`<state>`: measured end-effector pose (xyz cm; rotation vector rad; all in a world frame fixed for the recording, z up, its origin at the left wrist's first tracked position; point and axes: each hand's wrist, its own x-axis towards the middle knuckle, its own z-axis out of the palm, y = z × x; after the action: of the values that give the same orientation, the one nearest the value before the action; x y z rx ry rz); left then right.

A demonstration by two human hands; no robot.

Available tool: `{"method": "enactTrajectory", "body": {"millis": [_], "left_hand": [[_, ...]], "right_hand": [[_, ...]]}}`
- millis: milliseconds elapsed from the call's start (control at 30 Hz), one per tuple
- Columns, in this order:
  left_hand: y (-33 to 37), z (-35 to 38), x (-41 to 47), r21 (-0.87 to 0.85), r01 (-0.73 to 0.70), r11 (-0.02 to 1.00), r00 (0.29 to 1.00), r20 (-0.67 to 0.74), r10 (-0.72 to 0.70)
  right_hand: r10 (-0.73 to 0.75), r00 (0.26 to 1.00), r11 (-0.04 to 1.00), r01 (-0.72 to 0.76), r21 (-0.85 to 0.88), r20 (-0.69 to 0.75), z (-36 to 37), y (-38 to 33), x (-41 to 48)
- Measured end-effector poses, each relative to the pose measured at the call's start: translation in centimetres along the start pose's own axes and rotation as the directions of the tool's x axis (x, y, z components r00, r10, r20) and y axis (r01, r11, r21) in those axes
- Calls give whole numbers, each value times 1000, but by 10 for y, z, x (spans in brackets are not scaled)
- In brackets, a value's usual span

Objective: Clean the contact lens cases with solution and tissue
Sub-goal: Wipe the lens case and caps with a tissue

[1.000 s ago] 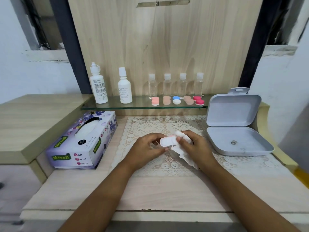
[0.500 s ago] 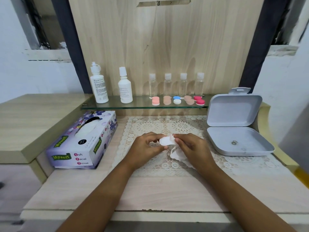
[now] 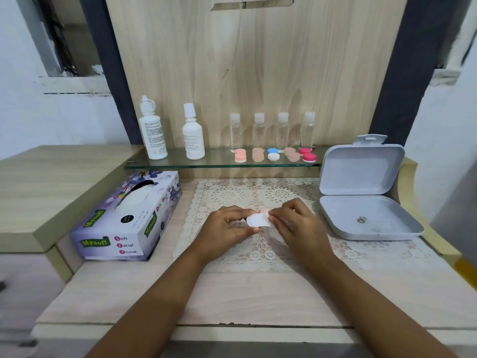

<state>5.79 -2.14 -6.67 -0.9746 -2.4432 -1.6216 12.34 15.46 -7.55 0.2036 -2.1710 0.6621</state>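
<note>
Over the lace mat (image 3: pixel 258 195), my left hand (image 3: pixel 227 228) pinches a white contact lens case (image 3: pixel 255 220) by its left end. My right hand (image 3: pixel 296 223) holds the case's right end, where a bit of pink shows, with white tissue (image 3: pixel 277 236) mostly tucked under its fingers. Several more lens cases, pink (image 3: pixel 240 155), tan (image 3: pixel 258 154), blue and white (image 3: pixel 273 154) and red (image 3: pixel 307 154), lie on the glass shelf (image 3: pixel 222 161). Two white solution bottles (image 3: pixel 152 133) (image 3: pixel 193 135) stand at the shelf's left end.
A purple tissue box (image 3: pixel 129 215) sits left of the mat. An open grey plastic box (image 3: pixel 361 192) lies at the right with a small metal ring in its base. Several small clear bottles (image 3: pixel 271 130) line the back of the shelf. A raised wooden ledge (image 3: pixel 51 182) is at the left.
The tissue, bunched and plainly showing over the case a second ago, is now mostly hidden under my right hand. The white case shows more plainly between both hands.
</note>
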Motion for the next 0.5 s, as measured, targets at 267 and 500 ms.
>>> {"method": "enactTrajectory", "body": {"millis": [267,500], "left_hand": [[5,-2,-1,-63,20,998,1000,15,-19],[11,-2,-3,-188,77,979,995,71,-65]], "right_hand": [[-30,1000,998,30,-52,1,4,7,0],[-105,994,994,104,-17,-8,6,-6,-1]]}}
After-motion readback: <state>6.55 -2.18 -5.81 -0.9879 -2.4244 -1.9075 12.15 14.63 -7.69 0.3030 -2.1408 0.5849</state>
